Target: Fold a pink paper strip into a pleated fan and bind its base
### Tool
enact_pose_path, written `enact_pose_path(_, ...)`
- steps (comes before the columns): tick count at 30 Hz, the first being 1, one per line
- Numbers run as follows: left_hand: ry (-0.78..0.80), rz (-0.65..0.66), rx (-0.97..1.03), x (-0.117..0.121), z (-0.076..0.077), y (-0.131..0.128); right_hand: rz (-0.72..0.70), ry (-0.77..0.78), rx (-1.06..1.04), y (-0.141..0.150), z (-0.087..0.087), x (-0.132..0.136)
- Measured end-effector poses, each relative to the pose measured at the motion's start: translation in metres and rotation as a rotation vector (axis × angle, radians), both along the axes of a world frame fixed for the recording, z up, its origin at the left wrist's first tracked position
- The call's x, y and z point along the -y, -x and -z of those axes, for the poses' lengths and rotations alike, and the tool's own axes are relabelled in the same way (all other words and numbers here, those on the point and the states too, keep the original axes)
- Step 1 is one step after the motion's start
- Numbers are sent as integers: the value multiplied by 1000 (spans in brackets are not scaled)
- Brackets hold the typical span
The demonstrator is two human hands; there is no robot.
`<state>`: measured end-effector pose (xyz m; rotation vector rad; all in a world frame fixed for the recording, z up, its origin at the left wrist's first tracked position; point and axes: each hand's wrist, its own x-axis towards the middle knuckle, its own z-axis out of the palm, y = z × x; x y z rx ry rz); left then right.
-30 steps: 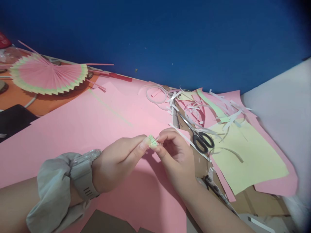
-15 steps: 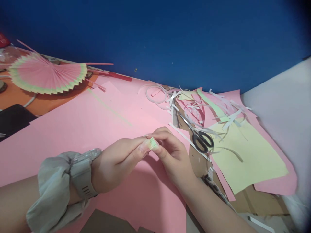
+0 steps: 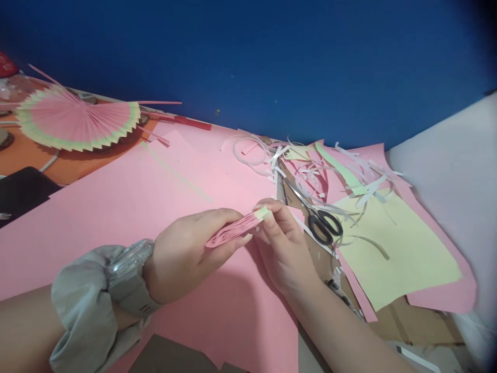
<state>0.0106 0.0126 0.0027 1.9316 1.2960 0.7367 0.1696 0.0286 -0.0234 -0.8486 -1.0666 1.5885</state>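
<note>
Between my hands is a stack of accordion-folded pink paper [image 3: 235, 229] with a pale green and yellow end, held above the pink sheets [image 3: 186, 181]. My left hand [image 3: 198, 243] is closed round its pink part, thumb below and fingers above. My right hand [image 3: 281, 238] pinches the green-yellow end between thumb and fingers. Just right of my right hand lie scissors [image 3: 325, 227] with black handles. At the far left stands a pleated paper fan [image 3: 79, 116], pink with a green and yellow zigzag edge.
Thin paper scraps [image 3: 310, 168] are strewn around the scissors. A pale yellow sheet [image 3: 399, 254] lies on pink paper at the right. Behind everything rises a blue wall [image 3: 248, 62]. A black object [image 3: 27, 191] sits at the left edge, on an orange surface [image 3: 83, 165].
My left hand has turned and shifted back, so the folded pink side now shows. My right hand's pinch on the green-yellow end has moved slightly up and right.
</note>
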Motion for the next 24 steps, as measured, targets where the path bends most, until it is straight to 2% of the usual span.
enact_pose_path(4,-90,6,-6,2,-1,2,-28,37,-69,1,-1,0)
enact_pose_path(7,-99,23,-6,3,-1,2,-58,58,-109,1,-2,1)
enact_pose_path(10,-52,26,-3,2,-3,3,-69,104,-142,1,-2,1)
enact_pose_path(18,146,-77,-7,0,-6,1,51,168,-116,0,-2,-2)
enact_pose_path(24,141,-59,-58,-1,-5,0,57,156,-101,2,-4,-2)
